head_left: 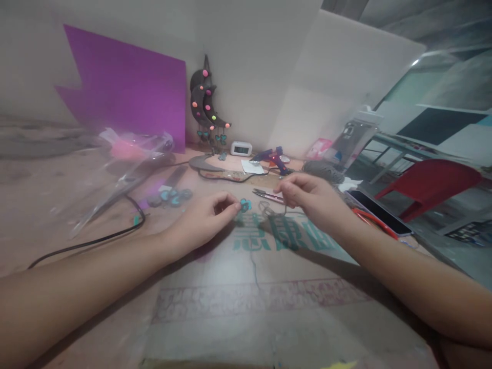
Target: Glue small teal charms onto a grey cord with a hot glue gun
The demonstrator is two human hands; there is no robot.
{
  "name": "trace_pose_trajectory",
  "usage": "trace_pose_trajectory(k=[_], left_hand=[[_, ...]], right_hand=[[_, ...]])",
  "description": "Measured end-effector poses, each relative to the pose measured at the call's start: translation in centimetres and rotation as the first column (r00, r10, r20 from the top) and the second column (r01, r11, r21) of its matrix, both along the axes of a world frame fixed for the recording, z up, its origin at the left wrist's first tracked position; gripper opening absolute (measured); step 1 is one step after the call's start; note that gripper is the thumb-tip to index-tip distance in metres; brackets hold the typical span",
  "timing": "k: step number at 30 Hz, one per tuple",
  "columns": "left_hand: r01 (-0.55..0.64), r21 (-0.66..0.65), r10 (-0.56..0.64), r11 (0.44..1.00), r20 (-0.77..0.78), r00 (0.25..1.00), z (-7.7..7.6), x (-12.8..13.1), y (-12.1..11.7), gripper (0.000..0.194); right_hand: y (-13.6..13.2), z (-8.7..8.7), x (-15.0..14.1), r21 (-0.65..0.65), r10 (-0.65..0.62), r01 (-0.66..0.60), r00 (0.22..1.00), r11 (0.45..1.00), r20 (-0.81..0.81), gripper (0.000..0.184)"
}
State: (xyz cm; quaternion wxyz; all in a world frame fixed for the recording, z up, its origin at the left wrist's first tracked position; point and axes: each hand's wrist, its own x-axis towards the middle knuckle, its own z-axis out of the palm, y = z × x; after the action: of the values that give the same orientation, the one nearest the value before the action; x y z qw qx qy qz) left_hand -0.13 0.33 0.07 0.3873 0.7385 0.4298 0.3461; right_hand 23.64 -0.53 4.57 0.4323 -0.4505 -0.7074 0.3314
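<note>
My left hand [210,218] is closed in a pinch on a small teal-and-grey flower-shaped piece [245,205], just above the table. Grey yarn [269,209] lies in loose loops to the right of that piece. One strand runs up to my right hand [313,197], whose thumb and fingertips pinch it. A pair of small pointed scissors [265,195] lies beside the right fingertips, partly hidden by them. More teal flower pieces [175,197] rest in a cluster behind my left wrist.
Black moon decorations [207,100] with coloured dots hang on the wall. Below are a small digital clock [241,149], a glue gun [274,158] and a grey yarn ball [325,171]. A phone [380,211] and red-orange handles [372,221] lie right; a plastic bag [126,154] and black cord [96,240] left.
</note>
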Motion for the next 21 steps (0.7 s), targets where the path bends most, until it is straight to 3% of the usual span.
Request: trace_pose_trajectory(k=[5, 9, 12, 16, 21], left_hand=[[-0.012, 0.016, 0.012, 1.000, 0.015, 1.000, -0.5, -0.2, 0.5, 0.033], [-0.022, -0.034, 0.022, 0.999, -0.007, 1.000, -0.6, -0.4, 0.5, 0.035], [0.046, -0.030, -0.045, 0.998, 0.034, 0.998, -0.1, -0.5, 0.2, 0.032], [0.303, 0.191, -0.318, 0.934, 0.051, 0.947, 0.7, -0.1, -0.7, 0.022], [0.462, 0.121, -0.469, 0.879, 0.040, 0.882, 1.0, 0.5, -1.8, 0.018]], right_hand=[[-0.7, 2.7, 0.9, 0.130, -0.019, 0.052, 0.970, 0.990, -0.244, 0.024], [-1.4, 4.3, 1.2, 0.185, -0.051, 0.096, 0.971, 0.978, -0.234, 0.023], [-1.8, 3.7, 0.6, 0.111, 0.011, 0.012, 0.980, 0.994, -0.201, 0.025], [-2.2, 1.5, -1.2, -0.048, 0.157, -0.180, 0.938, 0.982, -0.308, 0.027], [-2.8, -0.1, -2.9, -0.168, 0.282, -0.390, 0.848, 0.906, -0.449, 0.026]])
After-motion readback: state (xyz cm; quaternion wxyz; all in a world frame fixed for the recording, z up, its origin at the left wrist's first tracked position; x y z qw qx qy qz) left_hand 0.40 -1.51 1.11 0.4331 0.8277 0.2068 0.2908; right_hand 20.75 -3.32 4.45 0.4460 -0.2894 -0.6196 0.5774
